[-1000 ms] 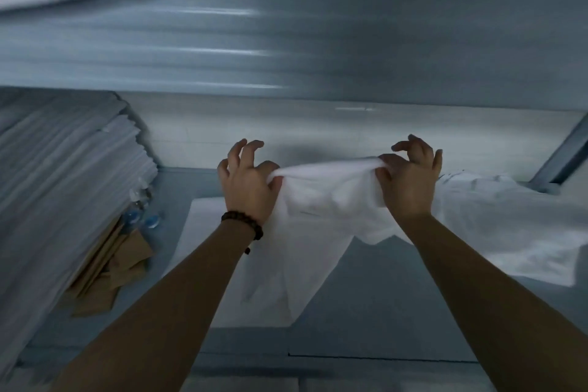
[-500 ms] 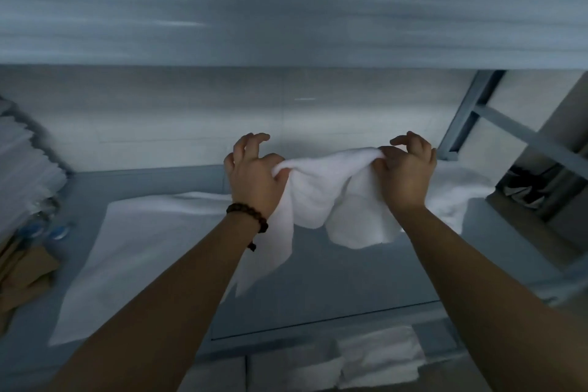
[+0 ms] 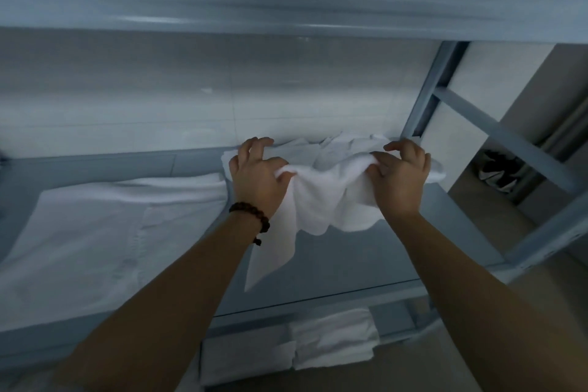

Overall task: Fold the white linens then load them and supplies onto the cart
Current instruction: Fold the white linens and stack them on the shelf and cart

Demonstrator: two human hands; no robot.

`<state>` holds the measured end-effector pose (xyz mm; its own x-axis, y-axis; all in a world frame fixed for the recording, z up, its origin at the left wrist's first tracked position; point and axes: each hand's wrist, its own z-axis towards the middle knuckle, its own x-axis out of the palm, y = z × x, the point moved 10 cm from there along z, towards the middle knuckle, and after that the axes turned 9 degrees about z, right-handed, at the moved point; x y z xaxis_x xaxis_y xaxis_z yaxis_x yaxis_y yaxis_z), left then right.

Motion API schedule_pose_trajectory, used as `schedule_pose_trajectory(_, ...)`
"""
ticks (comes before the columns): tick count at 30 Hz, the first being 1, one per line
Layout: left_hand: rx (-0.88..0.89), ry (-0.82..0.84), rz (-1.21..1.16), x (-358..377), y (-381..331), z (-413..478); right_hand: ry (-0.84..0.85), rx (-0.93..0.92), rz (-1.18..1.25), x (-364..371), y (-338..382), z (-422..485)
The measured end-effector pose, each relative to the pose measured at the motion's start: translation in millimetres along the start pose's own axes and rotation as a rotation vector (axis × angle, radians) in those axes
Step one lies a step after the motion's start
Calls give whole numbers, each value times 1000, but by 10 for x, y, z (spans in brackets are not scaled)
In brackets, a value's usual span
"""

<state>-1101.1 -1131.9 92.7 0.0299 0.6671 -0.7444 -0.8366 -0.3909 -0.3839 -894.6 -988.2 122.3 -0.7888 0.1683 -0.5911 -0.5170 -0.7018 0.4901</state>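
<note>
A white linen was held in the air just above the grey shelf, bunched along its top edge and hanging in loose folds, with one corner trailing down to the near left. One end of that edge was pinched by the left hand between thumb and curled fingers, and the other end by the right hand in the same way; the other fingers of both were lifted and half open. The hands were close together, so the cloth sagged between them.

For a clean fold, it was judged that the two top corners should be found and drawn apart until the edge was taut, and the cloth then laid flat on the bare part of the shelf.

More crumpled linen lay just behind the hands, against the far wall. A larger sheet was spread flat to the left, and folded linens were stacked on the level below.
</note>
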Motion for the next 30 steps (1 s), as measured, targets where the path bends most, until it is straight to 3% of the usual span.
schedule_pose_trajectory(14,-112,298,145,1121,622,-707,298,137,-105,876,-916,-911)
schedule_pose_trajectory(22,-49,468,278,1629,797,-1184,551,157,-249,1372,-1324,-1516)
schedule_pose_trajectory(30,-2,442,253,1608,805,-1342,593,187,-214,1397,-1404,-1713)
